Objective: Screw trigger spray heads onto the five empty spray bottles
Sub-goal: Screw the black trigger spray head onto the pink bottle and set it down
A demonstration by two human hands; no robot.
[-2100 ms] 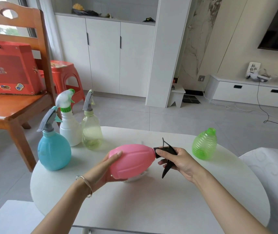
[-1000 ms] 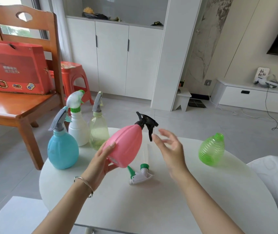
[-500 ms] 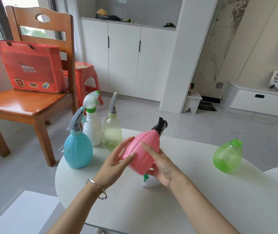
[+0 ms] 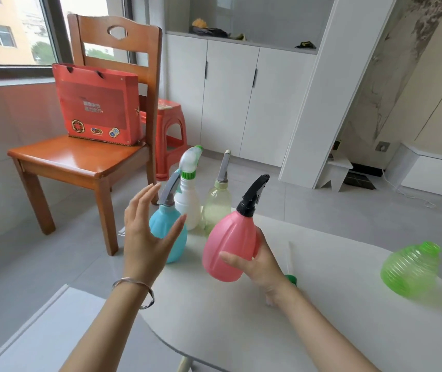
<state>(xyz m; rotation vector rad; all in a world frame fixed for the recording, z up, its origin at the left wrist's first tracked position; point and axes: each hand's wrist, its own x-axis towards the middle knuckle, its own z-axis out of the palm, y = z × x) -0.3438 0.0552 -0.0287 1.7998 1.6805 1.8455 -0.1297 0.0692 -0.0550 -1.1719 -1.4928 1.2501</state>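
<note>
Your right hand is wrapped around the lower half of the pink bottle, thumb across its front and fingers behind, holding it just above the bench with its black trigger head already seated on the neck. Your left hand is spread wide and holds nothing, hovering just beside the blue bottle and apart from the pink one. By the look of it you are at the end of bottle four: the blue one, the white bottle and the pale yellow bottle all stand capped in a cluster at the bench's far left. The pink bottle's long axis is tilted, base toward you and neck leaning up and to the right, with the nozzle pointing up and away from you. The sensible next move is to stand it upright near the three finished ones. After that only the green ribbed bottle is left, lying tipped with its open neck toward the upper right, well apart on the right. A green-collared spray head peeks out behind your right wrist, mostly hidden; you will need both hands free to pair the two.
</note>
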